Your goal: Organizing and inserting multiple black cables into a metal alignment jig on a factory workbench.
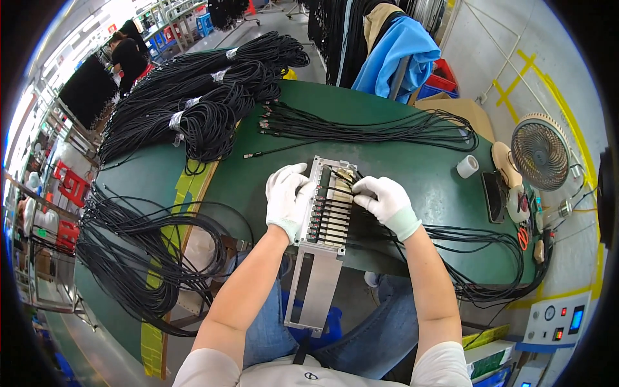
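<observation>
A long metal fixture (316, 284) with a row of slots stands at the table's front edge, its plain lower part reaching out over my lap. Several black cables (333, 220) lie side by side in its slots, their ends toward the left rail. My left hand (285, 197), in a white glove, rests against the fixture's left side with the fingers apart. On the other side, my gloved right hand (385, 201) pinches a black cable near the fixture's upper slots. The exact point of that pinch is partly covered by my fingertips.
Tied black cable bundles (219, 116) pile up at the far left. Loose cables (142, 258) lie at left, and more cables (374, 132) lie behind the fixture. A white roll (467, 166), a fan (540, 153) and orange-handled scissors (523, 238) are at right. A person (129, 61) sits far left.
</observation>
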A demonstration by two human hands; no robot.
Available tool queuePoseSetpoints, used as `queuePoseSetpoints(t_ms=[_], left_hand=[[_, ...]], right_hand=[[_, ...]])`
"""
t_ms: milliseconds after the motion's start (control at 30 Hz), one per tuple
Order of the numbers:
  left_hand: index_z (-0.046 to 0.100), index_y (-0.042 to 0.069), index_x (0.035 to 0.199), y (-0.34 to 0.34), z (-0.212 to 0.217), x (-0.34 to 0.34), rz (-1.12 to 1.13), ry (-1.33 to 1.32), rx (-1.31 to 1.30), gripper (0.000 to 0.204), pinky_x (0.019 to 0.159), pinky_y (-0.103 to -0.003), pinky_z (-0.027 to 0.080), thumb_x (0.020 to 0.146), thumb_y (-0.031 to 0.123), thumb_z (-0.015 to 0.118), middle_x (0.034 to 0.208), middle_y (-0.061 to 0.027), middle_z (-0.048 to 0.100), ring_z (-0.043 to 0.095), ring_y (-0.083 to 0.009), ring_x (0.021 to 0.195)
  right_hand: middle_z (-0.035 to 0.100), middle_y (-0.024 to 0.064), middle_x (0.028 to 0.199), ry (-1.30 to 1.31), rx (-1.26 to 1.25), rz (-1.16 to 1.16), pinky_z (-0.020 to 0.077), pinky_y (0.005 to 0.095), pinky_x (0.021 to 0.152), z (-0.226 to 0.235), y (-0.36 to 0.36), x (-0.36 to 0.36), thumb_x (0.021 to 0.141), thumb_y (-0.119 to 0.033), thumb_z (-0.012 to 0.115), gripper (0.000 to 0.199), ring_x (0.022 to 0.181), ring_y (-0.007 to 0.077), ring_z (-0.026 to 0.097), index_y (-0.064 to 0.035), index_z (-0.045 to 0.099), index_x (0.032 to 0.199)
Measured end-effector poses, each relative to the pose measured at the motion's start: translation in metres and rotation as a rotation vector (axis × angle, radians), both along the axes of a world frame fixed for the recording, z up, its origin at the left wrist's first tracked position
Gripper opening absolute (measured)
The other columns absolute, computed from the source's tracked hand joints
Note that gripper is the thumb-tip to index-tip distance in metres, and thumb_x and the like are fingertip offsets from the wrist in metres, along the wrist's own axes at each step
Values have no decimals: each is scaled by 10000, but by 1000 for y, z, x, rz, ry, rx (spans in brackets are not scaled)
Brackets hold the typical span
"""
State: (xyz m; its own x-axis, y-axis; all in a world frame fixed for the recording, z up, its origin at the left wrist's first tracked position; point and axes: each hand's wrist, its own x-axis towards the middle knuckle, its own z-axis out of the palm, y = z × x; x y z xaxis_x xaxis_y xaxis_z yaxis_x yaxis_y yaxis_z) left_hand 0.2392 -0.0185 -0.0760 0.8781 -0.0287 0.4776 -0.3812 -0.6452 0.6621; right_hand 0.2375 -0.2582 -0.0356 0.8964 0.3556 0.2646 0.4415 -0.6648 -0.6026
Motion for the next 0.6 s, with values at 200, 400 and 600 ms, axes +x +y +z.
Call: queuePoseSetpoints(t_ms=[200,400,600], left_hand=[[682,141,956,3,-9,1,61,104,0,167,1061,-432,316,900,273,596,1126,-56,672,538,-260,1167],[682,169,1027,4,-9,1,53,198,73,215,1084,-435,297,943,295,530,1101,-33,674,542,-248,1160],[688,196,1055,4,-7,-2,18,231,42,228,1103,-457,273,949,317,526,1149,-46,654,523,-263,1187]], right_hand=[[656,94,728,-194,-172,4,487,422,701,-5,0,5,798,-220,689,108,738,309,608,-127,691,852],[642,88,680,-238,-181,-2,482,422,687,-7,-2,7,771,-199,680,79,723,304,602,-122,692,783],[652,78,699,-246,-207,54,484,425,695,-5,1,6,758,-187,676,70,731,305,604,-122,692,780]])
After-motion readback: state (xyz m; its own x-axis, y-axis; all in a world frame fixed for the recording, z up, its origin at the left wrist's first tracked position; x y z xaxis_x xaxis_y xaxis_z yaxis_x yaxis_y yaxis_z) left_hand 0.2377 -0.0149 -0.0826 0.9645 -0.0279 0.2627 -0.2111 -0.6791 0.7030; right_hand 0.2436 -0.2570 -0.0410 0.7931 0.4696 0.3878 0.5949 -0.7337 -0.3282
